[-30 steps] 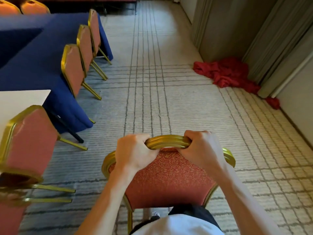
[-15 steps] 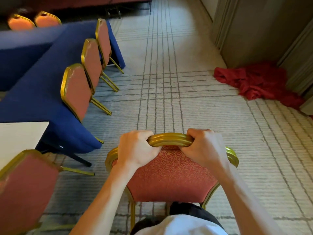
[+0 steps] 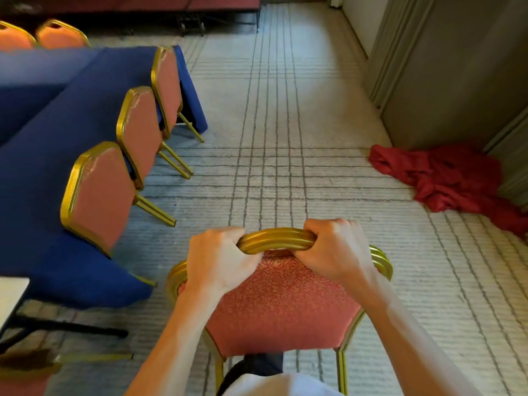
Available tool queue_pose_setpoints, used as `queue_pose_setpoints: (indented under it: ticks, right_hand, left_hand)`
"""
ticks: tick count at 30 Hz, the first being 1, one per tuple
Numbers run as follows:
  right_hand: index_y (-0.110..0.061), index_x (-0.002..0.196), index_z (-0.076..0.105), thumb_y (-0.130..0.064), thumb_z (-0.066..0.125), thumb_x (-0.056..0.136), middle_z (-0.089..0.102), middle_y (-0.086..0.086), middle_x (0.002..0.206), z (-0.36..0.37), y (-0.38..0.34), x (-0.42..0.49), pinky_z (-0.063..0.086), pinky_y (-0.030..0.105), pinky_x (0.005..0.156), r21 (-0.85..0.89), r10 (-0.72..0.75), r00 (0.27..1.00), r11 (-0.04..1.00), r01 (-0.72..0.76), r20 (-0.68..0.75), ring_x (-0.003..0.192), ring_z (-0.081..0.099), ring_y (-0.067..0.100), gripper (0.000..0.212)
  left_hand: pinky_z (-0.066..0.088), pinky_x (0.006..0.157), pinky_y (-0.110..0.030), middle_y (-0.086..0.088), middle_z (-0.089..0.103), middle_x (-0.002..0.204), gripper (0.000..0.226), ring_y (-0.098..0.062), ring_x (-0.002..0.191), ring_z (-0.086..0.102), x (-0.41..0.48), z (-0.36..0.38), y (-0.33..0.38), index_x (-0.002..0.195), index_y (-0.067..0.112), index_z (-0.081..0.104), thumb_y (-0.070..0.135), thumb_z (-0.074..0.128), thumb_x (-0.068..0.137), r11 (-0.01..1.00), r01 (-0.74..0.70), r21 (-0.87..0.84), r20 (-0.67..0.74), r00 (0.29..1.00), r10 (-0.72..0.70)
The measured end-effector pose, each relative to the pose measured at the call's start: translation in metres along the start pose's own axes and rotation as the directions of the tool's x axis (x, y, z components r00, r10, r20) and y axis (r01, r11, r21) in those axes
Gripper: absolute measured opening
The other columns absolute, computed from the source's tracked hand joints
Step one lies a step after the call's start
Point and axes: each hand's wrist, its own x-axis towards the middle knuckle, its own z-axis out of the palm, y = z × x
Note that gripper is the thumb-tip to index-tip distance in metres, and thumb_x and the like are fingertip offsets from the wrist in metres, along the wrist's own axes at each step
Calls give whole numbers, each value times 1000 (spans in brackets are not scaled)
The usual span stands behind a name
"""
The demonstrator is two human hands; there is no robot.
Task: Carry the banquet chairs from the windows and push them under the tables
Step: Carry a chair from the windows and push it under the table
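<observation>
A banquet chair [image 3: 280,307] with a gold frame and a red patterned back is right in front of me, its back facing me. My left hand [image 3: 217,260] grips the left part of its top rail. My right hand [image 3: 334,252] grips the right part of the same rail. The chair's seat and most of its legs are hidden below its back. To my left runs a long table under a blue cloth [image 3: 43,155], with three like chairs [image 3: 100,195] tucked along its near side.
A heap of red cloth [image 3: 445,175] lies on the carpet at the right, against grey curtains [image 3: 457,67]. A bare white tabletop corner [image 3: 11,292] on black legs shows at the lower left. Two more chair backs [image 3: 57,35] stand beyond the blue table. Striped carpet aisle stretches ahead.
I have walked forward along the aisle with the chair in both hands. The tucked chairs and the red cloth now lie nearer, and the close chair at the lower left has slid out of view.
</observation>
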Motion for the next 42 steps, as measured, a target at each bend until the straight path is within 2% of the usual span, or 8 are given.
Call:
queue_pose_setpoints:
  ticks: [7,11,16,22,25,31,36,42]
  right_hand:
    - [-24,61,47,-46,77,65,57,-2,52,27,10,148,38,30,54,-79,69,997,995,-66,37,54,58,26,37]
    - [-27,61,44,-54,69,64,58,-3,53,37,18,220,47,32,56,-71,96,995,993,-95,14,56,60,27,37]
    - [-27,59,42,-54,69,64,50,-7,48,76,52,313,34,25,52,-41,61,998,997,-62,-23,47,54,20,38]
    - [-25,58,45,-59,60,68,55,-4,50,126,113,437,43,29,52,1,71,997,997,-71,-16,50,57,24,38]
    - [-31,57,31,-61,56,70,57,-3,52,143,143,509,41,30,53,56,58,998,997,-60,34,52,59,27,41]
    - [-27,63,41,-64,62,79,69,0,72,153,181,637,45,34,67,21,40,982,999,-44,186,75,66,28,46]
    - [-26,61,37,-62,62,83,68,-2,73,169,216,756,32,31,66,-2,-2,982,1000,2,188,76,66,26,48]
    - [-25,63,40,-60,65,79,53,-7,62,226,256,889,31,31,65,-35,18,976,999,-11,216,72,63,27,46]
  left_hand:
    - [38,48,-30,11,39,46,43,-13,46,50,151,14,-57,49,27,35,53,63,67,1000,-28,-11,12,1000,28]
    - [31,49,-29,11,38,48,44,-13,48,50,227,19,-79,50,30,31,52,64,67,997,-77,-11,16,997,77]
    - [34,45,-30,11,35,45,40,-8,44,45,325,46,-110,50,30,35,53,61,68,995,-97,5,23,995,97]
    - [36,42,-32,10,34,44,45,-8,41,43,453,103,-141,50,29,31,51,65,69,993,-105,62,29,994,104]
    - [41,41,-35,9,33,43,47,-8,41,42,522,125,-153,49,27,30,50,66,69,991,-83,103,41,996,80]
    - [32,41,-29,11,23,44,52,-7,41,33,638,148,-171,52,30,22,49,67,69,987,-81,140,-1,997,82]
    - [36,45,-28,11,39,45,44,-7,44,44,755,178,-193,50,30,34,47,70,67,993,-50,111,-4,999,50]
    - [40,45,-32,8,40,45,43,-8,44,43,882,234,-248,50,24,37,49,67,67,997,13,71,31,999,-15]
